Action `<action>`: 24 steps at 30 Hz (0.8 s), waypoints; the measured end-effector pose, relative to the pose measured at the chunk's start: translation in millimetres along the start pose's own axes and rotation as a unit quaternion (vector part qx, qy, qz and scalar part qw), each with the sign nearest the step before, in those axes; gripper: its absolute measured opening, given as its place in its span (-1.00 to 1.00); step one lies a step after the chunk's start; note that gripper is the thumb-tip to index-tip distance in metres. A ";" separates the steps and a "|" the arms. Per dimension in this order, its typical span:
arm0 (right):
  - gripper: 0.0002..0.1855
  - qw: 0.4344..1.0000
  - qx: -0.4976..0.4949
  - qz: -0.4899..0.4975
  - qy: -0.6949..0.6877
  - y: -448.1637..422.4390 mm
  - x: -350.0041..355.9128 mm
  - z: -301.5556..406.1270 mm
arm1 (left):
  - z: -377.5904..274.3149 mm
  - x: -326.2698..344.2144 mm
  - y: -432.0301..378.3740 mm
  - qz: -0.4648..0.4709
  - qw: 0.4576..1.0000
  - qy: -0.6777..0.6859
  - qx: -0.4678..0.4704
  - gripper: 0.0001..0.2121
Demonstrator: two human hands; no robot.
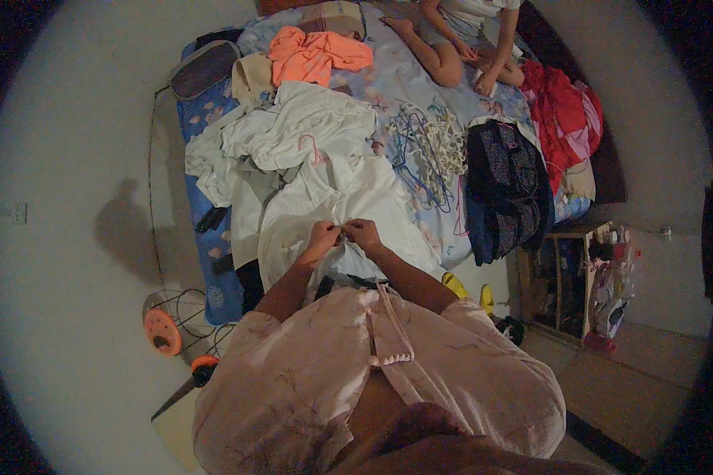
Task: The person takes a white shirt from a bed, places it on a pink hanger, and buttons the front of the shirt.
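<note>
A white collared shirt [374, 184] lies spread on the near part of the bed, its collar pointing away from me. Out of the neck sticks the hook of a pink clothes hanger [312, 145]. My left hand [324, 235] pinches one side of the shirt's front opening at mid-chest. Close against it, my right hand [361, 233] pinches the other side. The fingertips of both hands nearly meet, and any button between them is too small to make out. The shirt's lower part is partly hidden by my forearms.
More white clothes [309, 119] are heaped beyond the shirt, with an orange garment [315, 53] behind. Tangled hangers [422, 148] and dark clothes on a hanger [502, 184] lie to the right. Another person [469, 47] sits on the bed's far right, near red fabric [561, 119].
</note>
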State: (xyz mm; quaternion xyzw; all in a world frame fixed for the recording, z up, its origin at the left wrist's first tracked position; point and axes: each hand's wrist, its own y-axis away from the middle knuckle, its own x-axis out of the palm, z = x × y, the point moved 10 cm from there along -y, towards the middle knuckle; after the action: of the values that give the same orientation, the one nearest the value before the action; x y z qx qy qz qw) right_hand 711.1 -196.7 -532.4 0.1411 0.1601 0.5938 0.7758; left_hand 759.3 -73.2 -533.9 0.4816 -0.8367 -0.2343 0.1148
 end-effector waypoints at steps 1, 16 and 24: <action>-0.83 1.000 -0.017 0.001 0.003 -1.0 1.4 3.8 | 1.5 -0.9 -1.5 -0.003 1.000 0.008 0.007 -0.79; -0.78 0.989 0.021 -0.043 0.138 -2.8 -8.0 1.1 | -14.7 6.0 8.1 0.042 0.998 0.044 0.001 -0.80; -0.81 0.997 0.012 0.005 0.075 -16.2 -13.1 -10.7 | -11.6 13.6 0.0 0.113 0.984 0.131 0.046 -0.87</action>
State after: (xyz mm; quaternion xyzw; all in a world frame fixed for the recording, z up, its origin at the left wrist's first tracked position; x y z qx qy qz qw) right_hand 717.7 -213.2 -547.7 0.1058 0.2243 0.6046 0.7569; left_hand 757.2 -88.1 -524.4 0.4149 -0.8736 -0.1155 0.2267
